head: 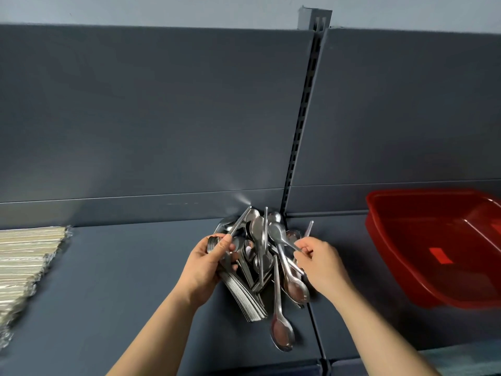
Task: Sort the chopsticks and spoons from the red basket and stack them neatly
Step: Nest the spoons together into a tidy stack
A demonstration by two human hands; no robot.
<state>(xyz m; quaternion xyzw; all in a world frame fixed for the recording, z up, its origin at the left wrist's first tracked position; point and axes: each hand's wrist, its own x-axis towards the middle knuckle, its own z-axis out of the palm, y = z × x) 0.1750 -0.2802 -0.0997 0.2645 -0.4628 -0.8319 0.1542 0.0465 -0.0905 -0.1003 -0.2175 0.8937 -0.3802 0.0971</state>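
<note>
One grey shelf (122,267), pale wall (162,9), red basket (401,261)

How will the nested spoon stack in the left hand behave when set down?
The nested spoon stack is probably heavy for its size: many metal spoons packed together. Its handles fan out below the left hand, so it likely slides apart if the grip loosens. The polished metal looks slippery.

Left hand (208,263) grips nested spoon stack (244,297); right hand (320,263) pinches single spoon (282,238) (loose pile (267,256) between hands).

Spoons (267,256) between chopsticks (25,256) and basket (433,248)
</note>
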